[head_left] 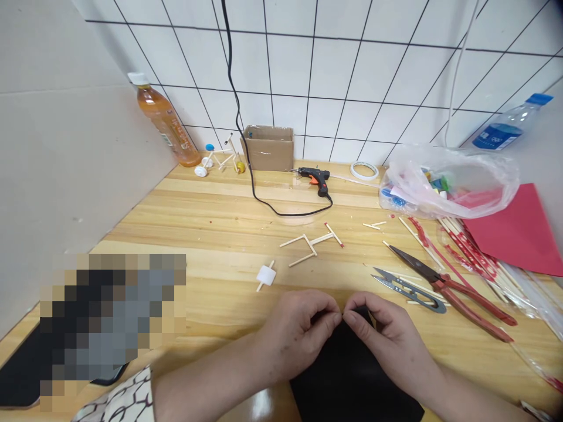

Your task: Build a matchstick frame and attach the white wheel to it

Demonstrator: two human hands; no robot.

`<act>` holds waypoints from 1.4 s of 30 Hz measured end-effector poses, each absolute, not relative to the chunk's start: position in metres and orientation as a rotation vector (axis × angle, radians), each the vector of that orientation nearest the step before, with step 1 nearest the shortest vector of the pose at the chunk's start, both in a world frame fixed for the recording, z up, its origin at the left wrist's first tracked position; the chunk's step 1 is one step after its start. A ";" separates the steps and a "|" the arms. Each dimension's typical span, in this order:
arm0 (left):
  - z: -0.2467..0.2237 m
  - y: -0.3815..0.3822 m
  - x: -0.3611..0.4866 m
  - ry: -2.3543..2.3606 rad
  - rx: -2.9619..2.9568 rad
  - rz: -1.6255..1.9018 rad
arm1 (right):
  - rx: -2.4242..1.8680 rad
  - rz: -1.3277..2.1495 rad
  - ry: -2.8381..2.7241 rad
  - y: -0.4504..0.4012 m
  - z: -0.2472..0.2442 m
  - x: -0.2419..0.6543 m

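Black sheet [352, 375] located at the near part of the surface [211, 234], extending from both grips toward the near side. Left hand [299, 331] and right hand [396, 337] each pinch its far end between thumb and forefinger, thumb tips just beside each other; neither is nearer. Long axis cannot be told (the sheet runs out of view). Shears [453, 287] lie right of the right hand.

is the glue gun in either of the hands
No, the glue gun lies on the wooden table beside the cardboard box, while the left hand and right hand pinch the black sheet.
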State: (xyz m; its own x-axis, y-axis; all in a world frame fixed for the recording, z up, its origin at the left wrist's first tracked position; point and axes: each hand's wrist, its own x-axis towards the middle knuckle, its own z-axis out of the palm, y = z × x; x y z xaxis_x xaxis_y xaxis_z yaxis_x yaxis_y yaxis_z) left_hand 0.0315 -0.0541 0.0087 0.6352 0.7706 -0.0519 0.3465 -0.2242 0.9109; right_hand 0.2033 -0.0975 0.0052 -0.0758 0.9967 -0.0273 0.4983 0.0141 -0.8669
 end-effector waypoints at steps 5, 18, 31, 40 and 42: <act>0.009 -0.054 0.031 0.896 1.827 0.500 | -1.544 0.950 -1.656 -0.095 0.006 0.205; 0.007 -0.050 0.031 0.951 1.725 0.472 | -1.557 0.893 -1.563 -0.091 0.011 0.216; 0.012 -0.043 0.029 0.996 1.612 0.527 | -1.583 1.079 -1.226 -0.089 0.008 0.230; 0.011 -0.038 0.027 0.965 1.610 0.569 | -1.597 1.073 -1.177 -0.088 0.009 0.234; 0.012 -0.037 0.027 0.967 1.593 0.570 | -1.604 1.060 -1.161 -0.088 0.010 0.235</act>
State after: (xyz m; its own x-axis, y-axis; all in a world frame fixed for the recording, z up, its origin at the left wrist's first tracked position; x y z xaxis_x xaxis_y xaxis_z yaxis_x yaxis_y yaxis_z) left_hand 0.0266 -0.0367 0.0124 0.5455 0.8274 -0.1340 0.2836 -0.0317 0.9584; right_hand 0.2352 -0.0882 0.0105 0.2035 0.9684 -0.1440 0.2317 -0.1906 -0.9539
